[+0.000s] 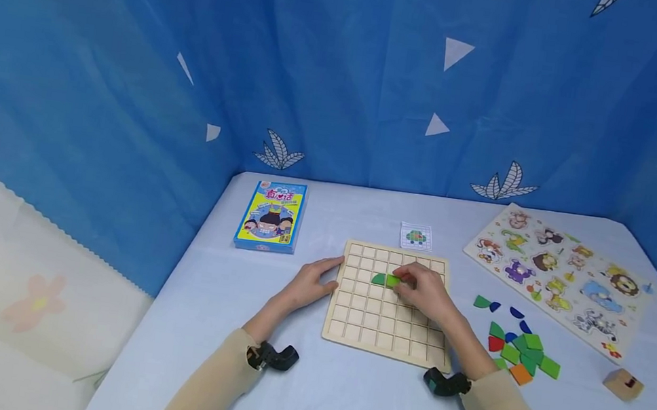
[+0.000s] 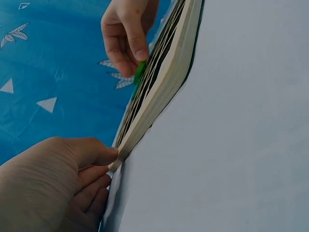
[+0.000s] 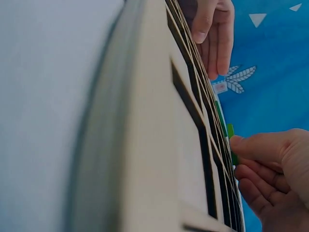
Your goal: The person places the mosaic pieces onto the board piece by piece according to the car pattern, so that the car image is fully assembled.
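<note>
A wooden grid board (image 1: 353,333) lies on the table between the hands. My right hand (image 1: 427,294) pinches a light green square tile (image 1: 392,281) between thumb and fingers over the upper middle of the grid. Directly left of that tile, a dark green quarter-round piece (image 1: 379,279) sits in a cell. My left hand (image 1: 306,286) is at the board's left edge with fingers extended; its thumb (image 2: 104,154) touches the rim in the left wrist view. In the right wrist view, the green tile (image 3: 230,129) stands tilted up at the board's surface, held by the fingertips.
Loose green, blue, red and orange pieces (image 1: 510,354) lie right of the board. Behind it is a small pattern card (image 1: 416,236). An animal puzzle board (image 1: 562,281) is at the back right, near a small wooden block (image 1: 624,384). A blue and yellow box (image 1: 270,217) lies back left.
</note>
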The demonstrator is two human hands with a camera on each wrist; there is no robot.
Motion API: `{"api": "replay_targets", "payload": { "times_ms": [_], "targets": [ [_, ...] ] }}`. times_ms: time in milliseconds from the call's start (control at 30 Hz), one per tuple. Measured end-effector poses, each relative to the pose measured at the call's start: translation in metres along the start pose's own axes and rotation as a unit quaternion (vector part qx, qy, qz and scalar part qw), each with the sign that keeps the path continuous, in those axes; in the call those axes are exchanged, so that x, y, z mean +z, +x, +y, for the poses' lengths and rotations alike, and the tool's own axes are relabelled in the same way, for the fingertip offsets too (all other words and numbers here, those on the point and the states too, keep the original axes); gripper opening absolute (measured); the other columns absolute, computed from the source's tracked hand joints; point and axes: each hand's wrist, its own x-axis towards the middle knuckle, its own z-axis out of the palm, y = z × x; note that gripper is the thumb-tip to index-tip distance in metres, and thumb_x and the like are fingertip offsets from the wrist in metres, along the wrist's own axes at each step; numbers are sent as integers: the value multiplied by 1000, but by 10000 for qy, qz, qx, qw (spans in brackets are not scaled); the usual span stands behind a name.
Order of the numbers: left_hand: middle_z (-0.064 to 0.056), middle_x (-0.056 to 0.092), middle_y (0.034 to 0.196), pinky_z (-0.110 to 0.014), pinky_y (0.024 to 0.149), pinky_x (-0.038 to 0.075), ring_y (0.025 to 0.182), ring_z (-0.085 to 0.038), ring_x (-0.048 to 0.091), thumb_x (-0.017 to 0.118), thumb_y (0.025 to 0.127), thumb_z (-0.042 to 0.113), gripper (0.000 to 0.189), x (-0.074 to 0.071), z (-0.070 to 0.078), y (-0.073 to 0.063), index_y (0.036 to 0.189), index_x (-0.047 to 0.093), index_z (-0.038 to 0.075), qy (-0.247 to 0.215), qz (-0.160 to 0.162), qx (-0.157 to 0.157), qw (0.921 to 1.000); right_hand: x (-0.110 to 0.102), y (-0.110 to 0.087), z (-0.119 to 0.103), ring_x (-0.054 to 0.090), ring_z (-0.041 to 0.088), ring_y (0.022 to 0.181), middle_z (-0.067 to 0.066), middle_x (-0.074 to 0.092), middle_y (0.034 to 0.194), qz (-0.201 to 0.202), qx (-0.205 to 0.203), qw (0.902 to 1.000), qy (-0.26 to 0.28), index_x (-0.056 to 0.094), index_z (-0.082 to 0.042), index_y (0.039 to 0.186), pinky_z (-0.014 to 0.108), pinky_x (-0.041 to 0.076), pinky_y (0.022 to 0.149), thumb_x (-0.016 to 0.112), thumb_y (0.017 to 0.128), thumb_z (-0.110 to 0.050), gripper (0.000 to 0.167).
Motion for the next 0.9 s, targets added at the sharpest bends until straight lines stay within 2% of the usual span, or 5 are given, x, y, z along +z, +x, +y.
{"api": "replay_targets", "payload": {
  "times_ms": [300,433,533,733,900],
  "targets": [
    [-11,44,142,-34,109,31,133,-23,36,62,90,10,55,2,0,0,141,43,4,11,40,26,10000,5,-1,2,60,21,87,7,65,98,114,-248,9991,-337,68,-1,104,34,52,72,74,80,-5,25],
    [-11,44,143,-35,109,31,133,-24,36,62,90,10,55,1,0,0,141,43,4,-24,31,48,10000,3,-1,0,62,22,87,10,67,101,145,-385,9978,-512,69,0,107,37,53,72,74,81,-6,27],
    [-11,43,143,-35,109,31,133,-24,36,62,90,11,55,1,-1,0,141,43,4,-46,33,44,10000,-3,-4,-3,64,27,90,14,67,105,166,-283,9987,-386,68,1,110,41,55,76,72,82,-7,29],
    [-10,43,143,-32,109,30,133,-22,36,62,90,12,55,2,0,0,142,43,6,-53,8,-40,10000,-34,-16,-1,63,35,94,18,66,108,653,-48,9978,83,66,2,113,50,54,77,70,86,-10,30],
    [-10,43,143,-34,109,30,133,-23,36,61,90,13,55,2,1,0,142,43,6,-13,26,-6,10000,-68,-35,23,62,38,94,20,66,107,1385,349,9896,-171,65,1,114,51,54,65,68,88,-21,34]
  ]
}}
